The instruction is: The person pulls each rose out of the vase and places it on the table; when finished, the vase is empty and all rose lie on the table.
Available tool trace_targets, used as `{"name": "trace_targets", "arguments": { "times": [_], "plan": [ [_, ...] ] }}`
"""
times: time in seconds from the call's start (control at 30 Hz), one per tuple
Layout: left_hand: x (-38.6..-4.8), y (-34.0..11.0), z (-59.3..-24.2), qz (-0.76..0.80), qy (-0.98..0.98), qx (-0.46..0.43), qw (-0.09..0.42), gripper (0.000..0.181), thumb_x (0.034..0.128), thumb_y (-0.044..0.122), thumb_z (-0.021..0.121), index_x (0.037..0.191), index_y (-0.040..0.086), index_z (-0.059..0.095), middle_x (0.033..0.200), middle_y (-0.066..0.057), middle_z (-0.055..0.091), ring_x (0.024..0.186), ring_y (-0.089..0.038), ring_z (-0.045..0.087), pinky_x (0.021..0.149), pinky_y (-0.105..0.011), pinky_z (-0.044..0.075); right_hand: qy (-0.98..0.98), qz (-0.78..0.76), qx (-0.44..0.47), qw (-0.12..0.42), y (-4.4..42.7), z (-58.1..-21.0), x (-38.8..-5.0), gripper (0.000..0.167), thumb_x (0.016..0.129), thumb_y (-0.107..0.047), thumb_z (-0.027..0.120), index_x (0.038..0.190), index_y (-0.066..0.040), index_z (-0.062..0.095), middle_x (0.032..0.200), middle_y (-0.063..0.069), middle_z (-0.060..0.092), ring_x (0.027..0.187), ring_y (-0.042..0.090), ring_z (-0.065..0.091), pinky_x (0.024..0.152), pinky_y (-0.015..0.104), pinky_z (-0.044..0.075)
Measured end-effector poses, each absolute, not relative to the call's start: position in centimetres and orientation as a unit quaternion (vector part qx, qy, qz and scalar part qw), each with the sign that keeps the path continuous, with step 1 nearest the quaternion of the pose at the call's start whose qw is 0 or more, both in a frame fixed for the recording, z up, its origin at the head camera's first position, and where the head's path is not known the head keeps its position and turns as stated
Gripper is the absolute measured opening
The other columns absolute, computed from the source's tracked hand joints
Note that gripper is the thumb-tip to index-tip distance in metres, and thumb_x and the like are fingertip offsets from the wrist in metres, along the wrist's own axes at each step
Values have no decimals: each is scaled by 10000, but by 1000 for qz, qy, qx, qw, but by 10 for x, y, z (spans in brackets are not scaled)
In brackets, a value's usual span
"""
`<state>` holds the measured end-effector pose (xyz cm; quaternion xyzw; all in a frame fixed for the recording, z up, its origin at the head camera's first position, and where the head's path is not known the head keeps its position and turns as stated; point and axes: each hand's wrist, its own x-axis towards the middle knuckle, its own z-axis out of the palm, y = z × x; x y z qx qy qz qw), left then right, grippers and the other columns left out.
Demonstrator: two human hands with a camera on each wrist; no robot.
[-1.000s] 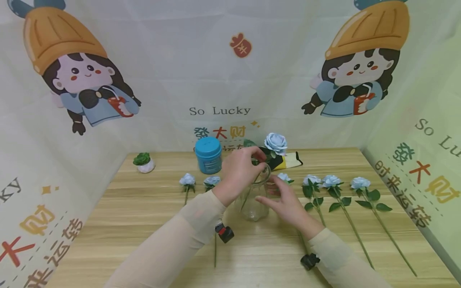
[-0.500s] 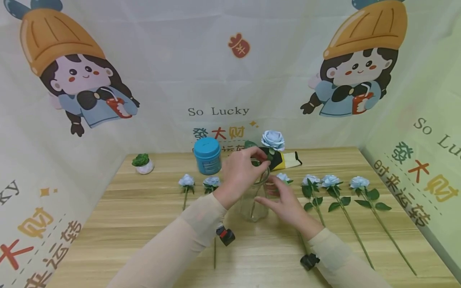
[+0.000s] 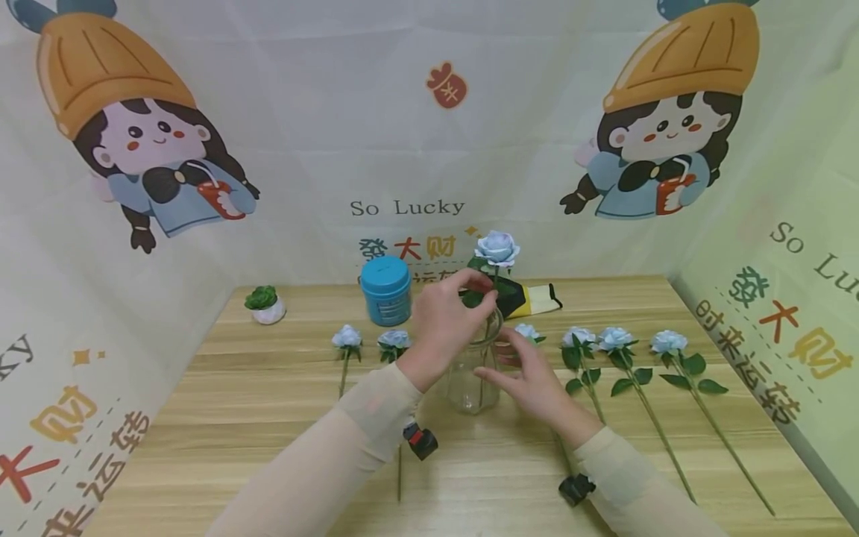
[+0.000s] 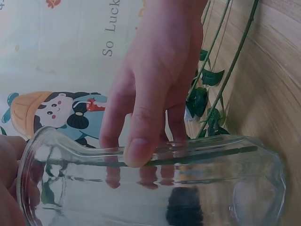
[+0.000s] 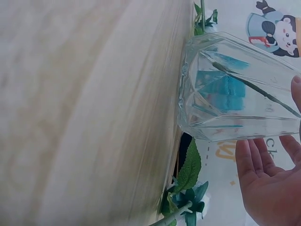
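Note:
A clear glass vase (image 3: 473, 384) stands upright on the wooden table in the head view. My left hand (image 3: 446, 317) pinches a light blue artificial rose (image 3: 497, 248) just above the vase mouth. Its bloom is upright over the rim, and the green stem (image 4: 207, 154) runs down inside the glass, as the left wrist view shows. On the right side of the vase, my right hand (image 3: 533, 380) steadies the glass, thumb on the near side and fingers behind. The right wrist view shows the stem's lower end inside the vase (image 5: 235, 117).
Several blue roses lie on the table, including one (image 3: 671, 341) at far right and one (image 3: 347, 337) left of the vase. Behind are a blue lidded jar (image 3: 386, 291), a potted succulent (image 3: 265, 304) and a black, yellow and white object (image 3: 530, 300).
The rose bloom has moved left and slightly up, and its stem stands more upright inside the vase. My left hand keeps its pinch; the right hand stays on the vase.

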<state>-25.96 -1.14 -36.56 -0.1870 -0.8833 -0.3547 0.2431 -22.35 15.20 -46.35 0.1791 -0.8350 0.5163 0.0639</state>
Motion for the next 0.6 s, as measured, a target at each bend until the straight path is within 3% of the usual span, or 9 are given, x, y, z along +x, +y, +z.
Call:
{"name": "trace_targets", "arguments": {
  "times": [0.2,0.43,0.6],
  "plan": [
    [-263,-16,-366,-385,-862,-193,268,83,951,306,737,1008,260,774,973,111,791,548,-44,552,362,-232,296,-834,516,183,66,152,-462,-223,593,925,-266,797,1440,-148,528,1388,95,612,1264,333,624,1066,470,569],
    [-267,-23,-365,-411,-833,-202,312,88,941,256,750,997,218,807,983,61,803,591,-98,630,468,-191,436,-835,515,184,68,152,-465,-225,594,919,-291,800,1440,-201,529,1413,98,608,1254,336,638,1066,480,567],
    [-271,-29,-363,-439,-820,-201,308,97,944,253,754,1008,202,805,986,40,802,448,-108,526,395,-205,375,-837,513,180,65,152,-465,-224,586,919,-273,801,1433,-186,533,1419,104,600,1259,347,636,1068,483,565]
  ]
}}
